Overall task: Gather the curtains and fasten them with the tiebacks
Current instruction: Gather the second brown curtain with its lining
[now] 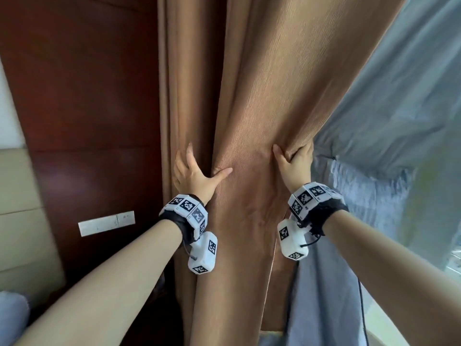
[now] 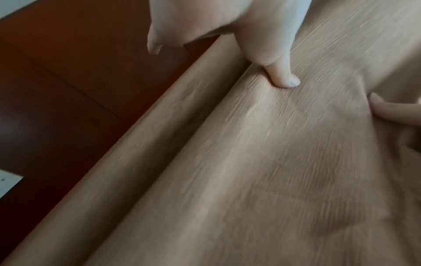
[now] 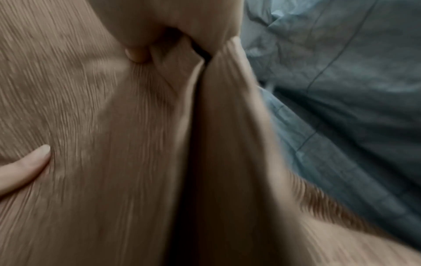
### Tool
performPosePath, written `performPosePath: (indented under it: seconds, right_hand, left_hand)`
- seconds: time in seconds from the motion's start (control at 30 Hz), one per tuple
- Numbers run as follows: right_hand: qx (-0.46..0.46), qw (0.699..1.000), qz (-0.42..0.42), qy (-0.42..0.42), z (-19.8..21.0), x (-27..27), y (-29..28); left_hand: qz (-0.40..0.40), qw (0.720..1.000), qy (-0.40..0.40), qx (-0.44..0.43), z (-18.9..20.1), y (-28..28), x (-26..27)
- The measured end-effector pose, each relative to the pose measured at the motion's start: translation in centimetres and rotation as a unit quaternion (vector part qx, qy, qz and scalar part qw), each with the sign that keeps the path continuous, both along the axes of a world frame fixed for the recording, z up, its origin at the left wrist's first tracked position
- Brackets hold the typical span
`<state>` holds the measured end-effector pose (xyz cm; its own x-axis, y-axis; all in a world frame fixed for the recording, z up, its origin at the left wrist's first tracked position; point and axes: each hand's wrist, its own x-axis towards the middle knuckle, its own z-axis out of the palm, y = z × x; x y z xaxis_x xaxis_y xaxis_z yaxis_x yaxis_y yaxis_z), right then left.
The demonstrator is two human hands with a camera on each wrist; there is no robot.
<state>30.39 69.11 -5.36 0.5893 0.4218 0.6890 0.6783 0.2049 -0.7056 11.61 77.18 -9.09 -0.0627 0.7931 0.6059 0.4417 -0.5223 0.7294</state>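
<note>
The brown curtain [image 1: 252, 101] hangs in the middle of the head view, drawn in at waist height between my two hands. My left hand [image 1: 199, 168] holds its left side, thumb [image 2: 282, 75] pressed on the front and fingers tucked behind a fold. On the right edge, my right hand [image 1: 294, 158] grips a bunch of folds, with the thumb [image 3: 136, 55] in front and the fingers wrapped round behind. The two hands are about a hand's width apart on the cloth. No tieback shows in any view.
A grey-blue sheer curtain [image 1: 389, 116] hangs to the right and behind the brown one. Dark red wood panelling [image 1: 82, 96] with a white switch plate [image 1: 107, 223] stands to the left, beside a beige padded panel [image 1: 22, 208].
</note>
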Motion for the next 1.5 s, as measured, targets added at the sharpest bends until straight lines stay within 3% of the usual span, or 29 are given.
performPosePath:
  seconds: [0.17, 0.53, 0.97, 1.3, 1.5]
  right_hand:
    - [-0.011, 1.000, 0.012, 0.005, 0.5, 0.6, 8.9]
    - [-0.023, 0.999, 0.025, -0.031, 0.3, -0.5, 24.8]
    - [-0.050, 0.998, -0.006, -0.024, 2.3, -4.1, 43.7]
    - [-0.043, 0.999, -0.013, 0.015, 1.7, -4.3, 50.4]
    - [-0.054, 0.997, -0.046, 0.003, 0.9, -3.7, 49.1]
  left_hand:
    - [0.008, 1.000, 0.010, 0.012, 0.5, 8.4, 0.0]
    - [0.009, 0.998, -0.023, -0.050, 0.6, 23.9, -1.4]
    - [-0.094, 0.991, -0.044, -0.079, 2.3, 44.3, -3.8]
    - [-0.215, 0.965, -0.054, -0.139, 2.4, 53.5, -2.7]
    - [-0.387, 0.891, -0.105, -0.213, 2.7, 54.5, -0.9]
